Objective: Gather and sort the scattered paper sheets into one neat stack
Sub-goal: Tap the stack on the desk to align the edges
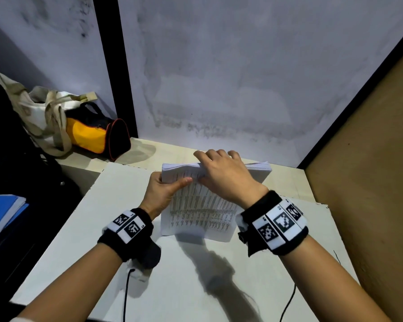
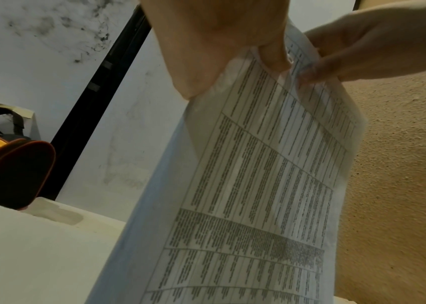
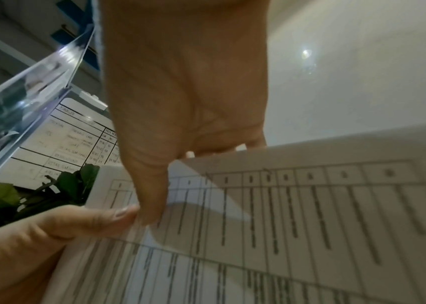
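Observation:
A thick stack of white paper sheets (image 1: 196, 214) printed with tables stands tilted on its lower edge on the white table (image 1: 79, 228), printed side toward me. My left hand (image 1: 165, 189) grips the stack's upper left edge, thumb on the front sheet. My right hand (image 1: 223, 173) curls over the top edge, fingers behind and thumb in front. In the left wrist view the printed sheet (image 2: 258, 185) fills the middle with my left thumb (image 2: 274, 55) on it. The right wrist view shows the sheet (image 3: 284, 226) pinched by both thumbs near the top left.
A yellow and black bag (image 1: 96, 131) and a cream tote (image 1: 44, 112) lie at the back left. Blue folders (image 1: 0, 212) sit at the left edge. A brown panel (image 1: 370, 182) walls off the right, a white wall (image 1: 242, 77) the back.

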The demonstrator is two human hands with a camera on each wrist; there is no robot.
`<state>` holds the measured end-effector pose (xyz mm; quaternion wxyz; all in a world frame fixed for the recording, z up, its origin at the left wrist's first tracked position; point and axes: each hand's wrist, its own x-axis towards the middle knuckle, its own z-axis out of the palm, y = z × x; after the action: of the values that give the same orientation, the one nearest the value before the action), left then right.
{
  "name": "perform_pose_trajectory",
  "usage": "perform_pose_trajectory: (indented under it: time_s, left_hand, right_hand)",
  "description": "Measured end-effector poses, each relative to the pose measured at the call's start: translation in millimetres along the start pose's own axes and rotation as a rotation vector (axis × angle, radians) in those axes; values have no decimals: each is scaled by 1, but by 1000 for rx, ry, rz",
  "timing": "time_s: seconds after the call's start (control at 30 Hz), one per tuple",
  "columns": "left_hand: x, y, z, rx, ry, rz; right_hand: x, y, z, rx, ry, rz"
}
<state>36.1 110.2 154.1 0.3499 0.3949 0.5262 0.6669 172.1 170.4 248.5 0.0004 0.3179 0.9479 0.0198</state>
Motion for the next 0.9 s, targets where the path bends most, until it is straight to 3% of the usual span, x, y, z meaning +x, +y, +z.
perform_pose_trajectory:
  time_s: [0.17, 0.27, 0.33, 0.43, 0.53, 0.7, 0.9]
  left_hand:
    - [2, 0, -6, 28, -3, -12]
    - [4, -6, -13, 119, -112, -43]
    - [2, -18, -19, 184, -190, -134]
    - [-2, -38, -31, 285, -251, -217]
    - [-3, -43, -47, 364, -294, -266]
    - [5, -33, -56, 388, -329, -282]
    - [7, -42, -49, -125, -165, -337]
  right_hand:
    - [12, 1, -6, -18, -15, -83]
    - [7, 5, -12, -42, 17, -157]
    - [3, 14, -18, -26, 97, -169]
    - [-11, 46, -32, 183, 325, -192]
    - [-34, 87, -41, 486, 418, -142]
    - [-76, 130, -7, 969, 441, 100]
    - [-104, 129, 78, 1290, 557, 483]
